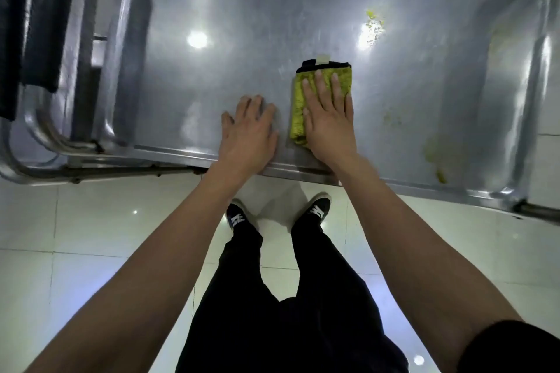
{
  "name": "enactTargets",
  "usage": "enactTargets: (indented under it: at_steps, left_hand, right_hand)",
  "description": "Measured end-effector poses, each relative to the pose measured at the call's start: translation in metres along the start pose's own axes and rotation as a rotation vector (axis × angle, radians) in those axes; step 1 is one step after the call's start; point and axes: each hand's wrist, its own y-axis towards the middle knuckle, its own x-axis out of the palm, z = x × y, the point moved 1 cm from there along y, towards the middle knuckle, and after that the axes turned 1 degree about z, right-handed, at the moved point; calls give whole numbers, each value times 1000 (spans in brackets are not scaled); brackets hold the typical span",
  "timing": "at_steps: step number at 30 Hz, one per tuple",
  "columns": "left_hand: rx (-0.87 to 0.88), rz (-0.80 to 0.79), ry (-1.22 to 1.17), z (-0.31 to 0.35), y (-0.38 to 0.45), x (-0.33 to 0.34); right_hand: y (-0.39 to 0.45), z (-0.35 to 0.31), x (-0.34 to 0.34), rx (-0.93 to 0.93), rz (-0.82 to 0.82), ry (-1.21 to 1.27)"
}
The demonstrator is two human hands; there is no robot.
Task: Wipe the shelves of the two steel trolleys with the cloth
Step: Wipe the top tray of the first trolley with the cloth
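Note:
A steel trolley's top shelf (pixel 248 18) fills the upper view. A folded yellow-green cloth (pixel 298 106) with a black edge lies flat on it near the front rim. My right hand (pixel 328 118) presses flat on the cloth, fingers spread. My left hand (pixel 250 127) rests palm down on the bare steel just left of the cloth, holding nothing. Yellowish smears (pixel 373 21) mark the shelf beyond the cloth, and more stains (pixel 436 151) sit to the right near the front corner.
A second steel trolley frame (pixel 51 130) with curved tubes stands to the left, dark cloth (pixel 33 24) hanging over it. The shelf has a raised rim (pixel 533 76) on the right. Glossy white floor tiles (pixel 91 221) lie below, with my legs and shoes.

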Motion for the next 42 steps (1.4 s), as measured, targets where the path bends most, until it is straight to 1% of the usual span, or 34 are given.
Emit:
enactTargets:
  at_steps: [5,9,13,21,25,30,33,37,42]
  left_hand:
    - [44,-22,-2,56,29,-3]
    - [53,-49,9,74,59,-7]
    - [61,-57,41,71,92,-15]
    - [134,-40,68,54,168,-34]
    - [149,-15,76,51,204,-44]
    - [114,29,36,63,240,-56]
    - [86,25,28,76,247,-60]
    - [57,9,28,87,250,-61]
    - [-8,15,42,101,255,-66]
  right_hand:
    - [-1,47,-16,34,24,1]
    - [10,63,-19,37,49,8]
    - [31,65,-24,16,69,-20]
    - [98,69,-45,87,93,-28]
    - [137,76,-60,63,83,-42]
    - [184,89,-76,24,73,-52]
    - [202,95,-82,3,51,-73]
    - [204,103,-83,-12,52,-81]
    - [198,125,-87,47,66,-58]
